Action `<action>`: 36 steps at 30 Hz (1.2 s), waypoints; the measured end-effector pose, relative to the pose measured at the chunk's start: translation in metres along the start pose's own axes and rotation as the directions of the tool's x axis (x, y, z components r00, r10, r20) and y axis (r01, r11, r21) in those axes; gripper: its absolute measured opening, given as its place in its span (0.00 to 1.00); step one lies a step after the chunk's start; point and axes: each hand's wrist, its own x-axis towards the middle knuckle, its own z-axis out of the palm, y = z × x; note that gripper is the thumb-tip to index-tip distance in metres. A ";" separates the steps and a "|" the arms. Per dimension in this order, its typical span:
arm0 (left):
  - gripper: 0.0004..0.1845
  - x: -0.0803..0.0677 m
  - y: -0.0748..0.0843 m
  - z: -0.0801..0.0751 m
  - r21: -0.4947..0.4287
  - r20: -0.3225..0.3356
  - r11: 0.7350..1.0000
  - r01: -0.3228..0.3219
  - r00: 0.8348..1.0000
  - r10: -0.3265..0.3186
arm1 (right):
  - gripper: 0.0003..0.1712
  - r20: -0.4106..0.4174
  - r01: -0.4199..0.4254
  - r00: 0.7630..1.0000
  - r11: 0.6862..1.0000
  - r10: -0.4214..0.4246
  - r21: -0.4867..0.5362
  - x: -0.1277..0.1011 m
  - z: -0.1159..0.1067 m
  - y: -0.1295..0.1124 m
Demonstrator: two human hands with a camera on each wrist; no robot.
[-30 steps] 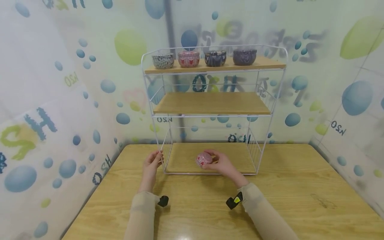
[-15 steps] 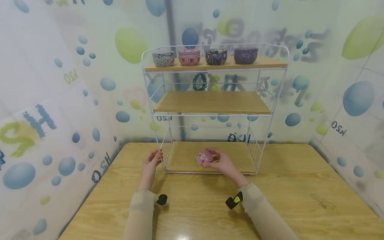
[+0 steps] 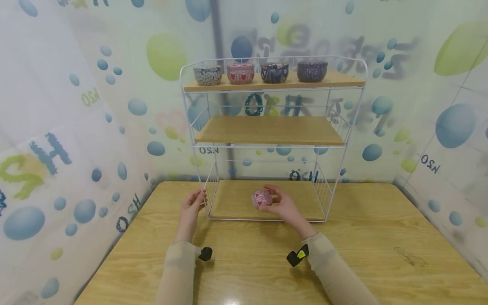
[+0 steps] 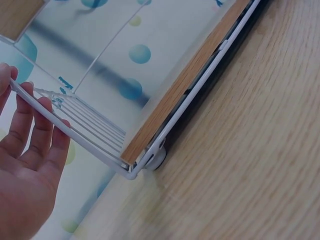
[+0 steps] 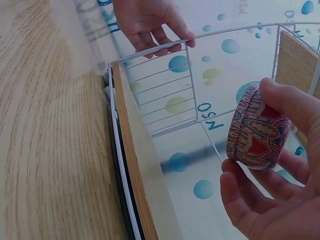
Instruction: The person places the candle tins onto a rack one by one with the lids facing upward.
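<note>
My right hand (image 3: 284,207) holds a small round tin (image 3: 262,198) between thumb and fingers, over the bottom shelf (image 3: 232,207) of a white wire rack. Red hearts on a pink and blue pattern cover the tin's side in the right wrist view, where it is tipped on its side, clear of the shelf board. At the rack's front left post (image 4: 75,135), my left hand (image 3: 193,205) pinches the thin wire, thumb on one side and fingertips on the other. Part of the tin is hidden behind my right thumb and fingers.
Several patterned round tins stand in a row on the top shelf (image 3: 343,80), among them a pink one with hearts (image 3: 240,73) and a dark purple one (image 3: 312,72). Below them is a bare middle shelf (image 3: 270,129). The rack stands on a wooden table (image 3: 244,258) before a printed curtain.
My right hand has turned the tin so more of its heart-patterned side faces the head camera, and it has shifted slightly right and up. The left hand stays on the post.
</note>
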 end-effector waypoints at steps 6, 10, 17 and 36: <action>0.11 0.001 0.000 0.001 -0.019 -0.013 1.000 -0.007 1.000 0.007 | 0.42 0.003 -0.003 1.000 1.000 0.003 0.025 0.000 0.001 0.001; 0.11 0.001 0.000 0.001 -0.018 -0.009 1.000 -0.006 1.000 0.006 | 0.42 0.013 -0.032 0.999 0.999 0.032 0.027 0.000 0.003 -0.001; 0.12 0.000 0.002 0.001 -0.038 -0.010 0.999 0.018 1.000 -0.019 | 0.39 0.040 -0.045 0.998 0.999 0.045 0.002 -0.001 0.003 -0.005; 0.10 -0.003 0.008 0.003 -0.048 -0.004 0.999 0.013 1.000 -0.013 | 0.37 0.016 -0.026 1.000 0.999 0.027 -0.036 -0.005 0.001 -0.007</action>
